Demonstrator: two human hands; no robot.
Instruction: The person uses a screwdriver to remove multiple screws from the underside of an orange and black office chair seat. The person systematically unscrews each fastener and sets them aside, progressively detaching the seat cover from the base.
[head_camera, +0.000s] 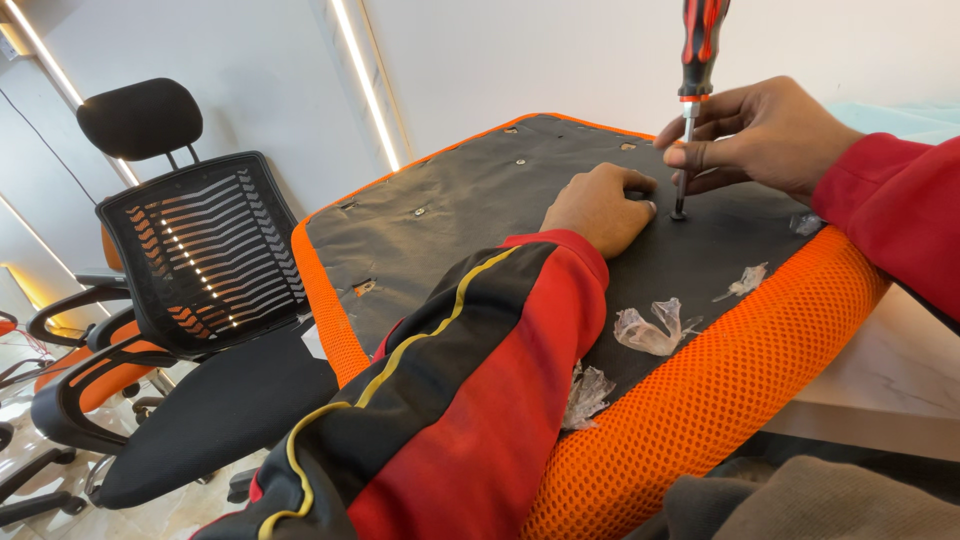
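Two hands: we work on the upturned orange seat (720, 400)
Right hand (770, 130): fingers pinch the screwdriver (697, 60) shaft, tip on a screw (679, 214)
Left hand (597, 207): fingers curled, pressing the black underside (450, 210) beside it
Risk: tilted driver may slip off, gouging the fabric

Left hand (600, 208) fisted, pressing down; right hand (765, 135) fingers pinched.

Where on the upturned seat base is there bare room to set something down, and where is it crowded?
Free: the black underside between the left hand and the orange mesh edge on the far-left side, broken only by small screw holes. Crowded: around the screwdriver guided by the right hand, and the near edge, littered with crumpled clear plastic scraps.
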